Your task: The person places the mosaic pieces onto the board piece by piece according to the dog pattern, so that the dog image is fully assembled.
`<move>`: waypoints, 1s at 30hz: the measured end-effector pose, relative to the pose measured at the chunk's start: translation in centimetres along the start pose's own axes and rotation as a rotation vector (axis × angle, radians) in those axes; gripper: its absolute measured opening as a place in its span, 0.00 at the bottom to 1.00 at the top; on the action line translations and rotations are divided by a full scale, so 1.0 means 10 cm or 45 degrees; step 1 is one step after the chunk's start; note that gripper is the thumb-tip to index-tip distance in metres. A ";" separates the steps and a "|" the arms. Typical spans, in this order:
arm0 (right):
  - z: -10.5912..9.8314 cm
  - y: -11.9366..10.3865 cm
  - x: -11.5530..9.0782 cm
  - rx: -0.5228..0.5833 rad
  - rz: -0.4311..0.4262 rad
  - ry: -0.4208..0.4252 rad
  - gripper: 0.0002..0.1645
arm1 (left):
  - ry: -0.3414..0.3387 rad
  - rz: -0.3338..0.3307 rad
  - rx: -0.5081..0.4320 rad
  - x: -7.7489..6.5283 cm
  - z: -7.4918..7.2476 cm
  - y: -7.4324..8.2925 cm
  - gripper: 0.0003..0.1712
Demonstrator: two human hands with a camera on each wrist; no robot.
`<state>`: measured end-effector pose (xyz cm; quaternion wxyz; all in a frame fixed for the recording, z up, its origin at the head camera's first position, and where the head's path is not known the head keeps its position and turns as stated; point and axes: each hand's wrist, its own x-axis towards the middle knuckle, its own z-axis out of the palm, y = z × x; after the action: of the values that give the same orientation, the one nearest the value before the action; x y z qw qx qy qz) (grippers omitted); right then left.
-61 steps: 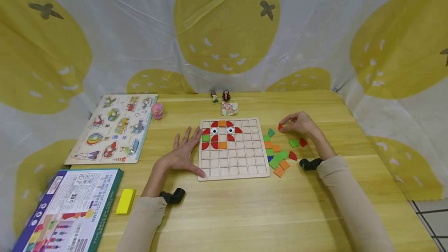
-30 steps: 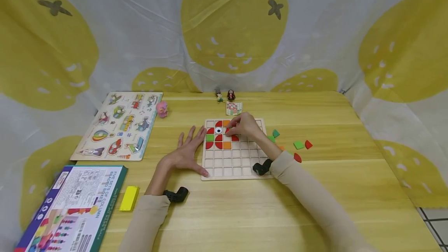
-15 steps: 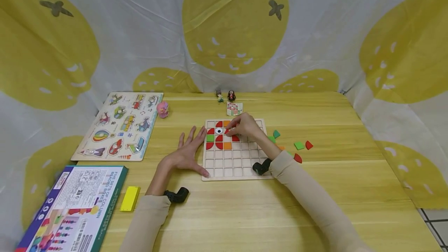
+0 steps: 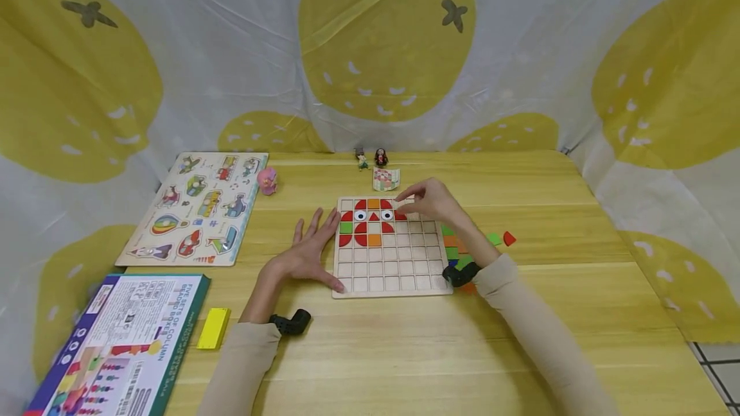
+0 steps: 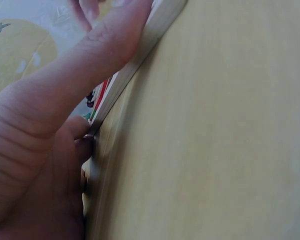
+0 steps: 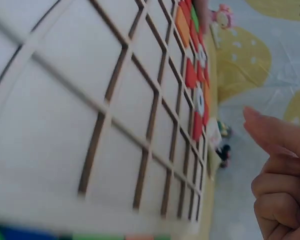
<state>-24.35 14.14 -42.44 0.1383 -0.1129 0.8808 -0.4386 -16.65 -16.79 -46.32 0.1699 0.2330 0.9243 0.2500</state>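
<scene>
A wooden grid board (image 4: 384,271) holds a fish-like patch of red, orange, green and eye-printed tiles in its upper left. Between the two eye tiles lies a small red triangle tile (image 4: 373,216). My left hand (image 4: 303,255) has its fingers spread along the board's left edge, the thumb at the near corner. My right hand (image 4: 430,201) hovers over the upper right of the board, thumb and index finger apart, with nothing seen between them. In the right wrist view, the right fingers (image 6: 277,187) are loosely bent beside the board.
Loose tiles (image 4: 452,252) lie right of the board, partly hidden by the right wrist. A small pattern card (image 4: 386,178) and two figurines (image 4: 380,157) stand behind it. At left are a picture puzzle (image 4: 196,210), a pink figure (image 4: 267,180), a yellow block (image 4: 214,328) and a box (image 4: 121,339).
My right hand carried a red triangle tile from the right side to the board, set it between the eye tiles and let go, then drew back rightward. My left hand stays put.
</scene>
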 end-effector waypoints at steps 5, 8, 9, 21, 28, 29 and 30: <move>-0.57 0.37 -0.44 -0.041 0.034 0.028 0.17 | 0.002 -0.010 0.005 -0.01 0.00 0.00 0.85; -0.82 0.66 -0.68 -0.078 0.091 0.035 0.18 | -0.003 -0.020 -0.012 -0.02 -0.01 0.01 0.85; -0.88 0.75 -0.75 -0.085 0.112 0.031 0.18 | -0.007 -0.022 -0.019 -0.02 -0.01 0.01 0.85; -1.00 1.17 -0.98 -0.022 0.236 -0.056 0.22 | -0.019 -0.008 -0.007 -0.01 0.00 0.01 0.84; -0.89 1.01 -0.82 -0.101 0.170 -0.029 0.20 | -0.011 0.005 -0.015 0.00 -0.01 0.01 0.84; -0.86 0.95 -0.80 -0.098 0.148 -0.026 0.20 | -0.011 0.005 -0.014 0.00 -0.01 0.01 0.84; -0.81 0.88 -0.78 -0.088 0.124 -0.023 0.20 | -0.010 0.003 -0.011 0.00 0.00 0.01 0.84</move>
<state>-20.52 27.80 -43.75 0.1632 -0.0786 0.8986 -0.3995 -16.66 -16.69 -46.23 0.1743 0.2344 0.9223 0.2532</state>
